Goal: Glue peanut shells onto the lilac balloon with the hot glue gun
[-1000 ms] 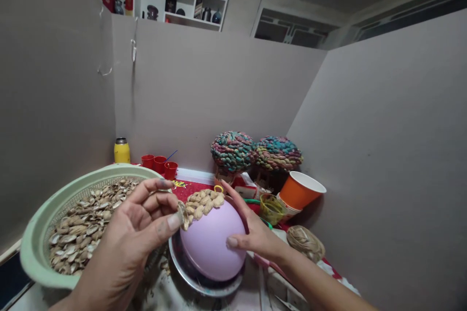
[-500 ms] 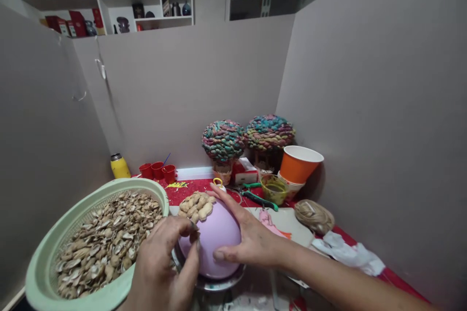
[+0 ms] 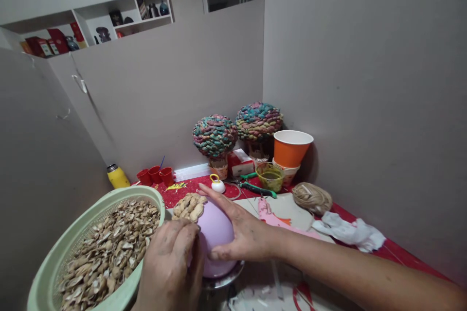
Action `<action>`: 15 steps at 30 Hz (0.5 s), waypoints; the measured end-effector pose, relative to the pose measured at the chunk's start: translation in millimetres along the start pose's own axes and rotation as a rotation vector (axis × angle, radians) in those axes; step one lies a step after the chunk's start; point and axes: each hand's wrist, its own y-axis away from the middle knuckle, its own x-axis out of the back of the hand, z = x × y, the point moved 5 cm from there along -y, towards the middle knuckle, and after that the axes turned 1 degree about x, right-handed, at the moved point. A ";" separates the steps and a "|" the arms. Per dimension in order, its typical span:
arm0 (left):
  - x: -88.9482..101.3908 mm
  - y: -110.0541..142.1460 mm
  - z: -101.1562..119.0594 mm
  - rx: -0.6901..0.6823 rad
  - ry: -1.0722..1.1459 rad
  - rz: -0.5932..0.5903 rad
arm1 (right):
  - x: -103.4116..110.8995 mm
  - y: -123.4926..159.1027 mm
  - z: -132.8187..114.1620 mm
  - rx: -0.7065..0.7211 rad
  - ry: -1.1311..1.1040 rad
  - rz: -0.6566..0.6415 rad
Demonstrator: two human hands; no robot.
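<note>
A lilac balloon (image 3: 216, 233) rests in a shiny metal bowl (image 3: 226, 279), with a patch of peanut shells (image 3: 189, 207) on its upper left. My right hand (image 3: 244, 233) grips the balloon from the right, its thumb low on the near side and its fingers over the top. At the balloon's left front, my left hand (image 3: 171, 262) is closed, its fingertips turned in and hidden behind the knuckles. Whatever it pinches cannot be made out. Left of it stands a green colander (image 3: 44, 265) full of split peanut shells (image 3: 109, 252).
Behind are two shell-covered decorative trees (image 3: 215, 137), red cups (image 3: 155, 175), a yellow bottle (image 3: 117, 177), green-handled pliers (image 3: 259, 190), a bowl of dark liquid (image 3: 270, 178) and an orange paper bucket (image 3: 293, 149). A pink glue gun (image 3: 268, 211), twine (image 3: 312, 198) and white cloth (image 3: 348, 232) lie right.
The view has turned right and tilted. My left hand has rolled over so its back now covers the pinched fingertips. My right hand keeps its hold on the balloon.
</note>
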 end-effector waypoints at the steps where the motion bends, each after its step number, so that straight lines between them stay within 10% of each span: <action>1: -1.3 0.5 -0.1 -0.001 -0.001 -0.007 | 0.0 0.1 0.1 0.001 0.002 0.000; 15: -6.4 8.3 -5.7 -0.058 -0.015 -0.021 | 0.6 2.1 2.3 0.031 0.035 0.001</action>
